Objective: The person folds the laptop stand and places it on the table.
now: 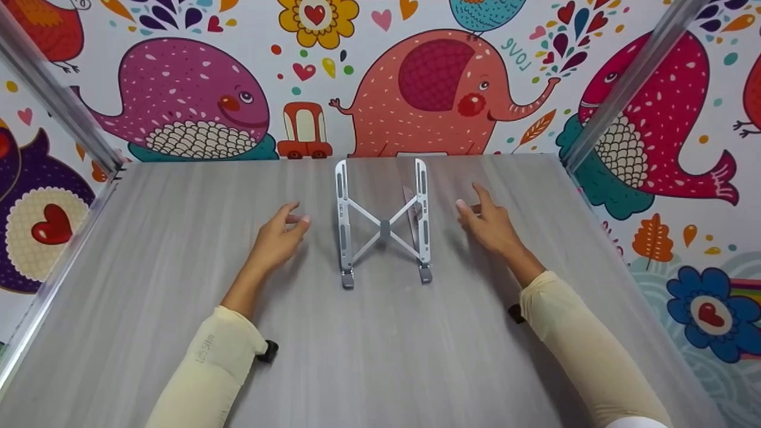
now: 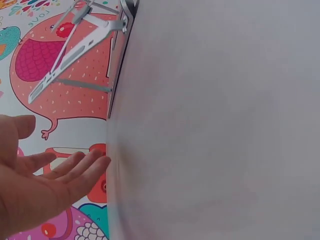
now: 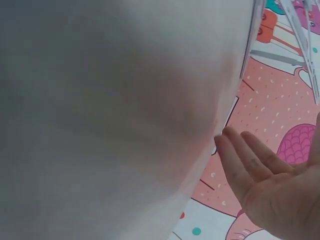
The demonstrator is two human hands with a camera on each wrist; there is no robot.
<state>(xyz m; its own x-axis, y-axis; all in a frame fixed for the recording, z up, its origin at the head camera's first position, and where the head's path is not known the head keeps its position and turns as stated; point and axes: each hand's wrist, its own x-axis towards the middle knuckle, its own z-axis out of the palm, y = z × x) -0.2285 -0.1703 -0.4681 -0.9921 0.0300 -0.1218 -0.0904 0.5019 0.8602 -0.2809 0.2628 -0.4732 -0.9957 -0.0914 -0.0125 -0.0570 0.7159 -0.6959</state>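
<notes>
A silver folding laptop stand [image 1: 383,221] stands unfolded on the grey wooden table [image 1: 380,356], its two rails joined by an X-shaped brace. My left hand [image 1: 279,238] hovers just left of it, fingers relaxed, holding nothing. To the stand's right, my right hand [image 1: 487,223] is held the same way, empty and a short gap away. The left wrist view shows the left hand [image 2: 45,185] with straight fingers and the stand [image 2: 75,47] beyond it. In the right wrist view the right hand [image 3: 265,185] is spread beside the table, and the stand [image 3: 300,30] shows at the top right.
A wall [image 1: 416,77] with colourful cartoon animals runs behind the table's far edge. Metal frame posts [image 1: 53,95] rise at the far left and far right [image 1: 624,89] corners. Both forearms wear pale yellow sleeves [image 1: 208,368].
</notes>
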